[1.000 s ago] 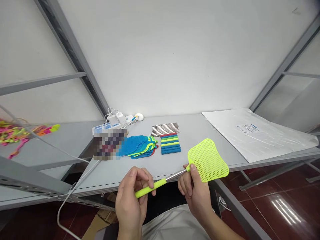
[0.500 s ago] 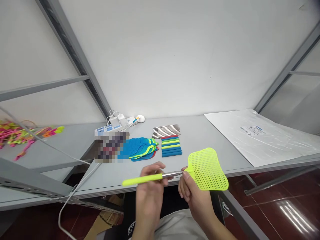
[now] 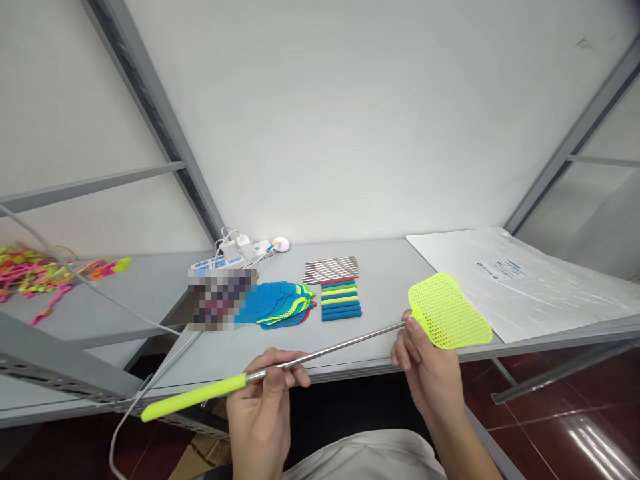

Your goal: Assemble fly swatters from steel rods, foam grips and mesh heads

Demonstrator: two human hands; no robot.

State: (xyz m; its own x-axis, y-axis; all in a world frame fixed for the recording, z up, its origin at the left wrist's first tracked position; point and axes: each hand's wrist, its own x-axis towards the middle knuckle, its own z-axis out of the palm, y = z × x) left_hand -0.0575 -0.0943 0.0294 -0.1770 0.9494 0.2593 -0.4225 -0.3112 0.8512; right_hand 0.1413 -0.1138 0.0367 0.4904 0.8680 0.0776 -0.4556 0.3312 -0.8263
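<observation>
A yellow-green telescopic fly swatter is stretched out between my two hands above the table's front edge. My left hand is closed round its metal rod, just beyond the yellow-green grip, which points down to the left. At the other end, my right hand pinches the neck of the perforated square head. Behind them on the table lie a fanned pile of blue and yellow-green swatter heads, a row of coloured grip sleeves and a row of metal rods.
A white power strip with plugs and cables stands at the back left. A large white wrapped package covers the right side. Grey metal uprights frame the table. Tangled colourful items lie on the left shelf; a white cable crosses there.
My hands have moved apart, the left one down to the left and the right one up to the right. The swatter's rod has been drawn out much longer between them.
</observation>
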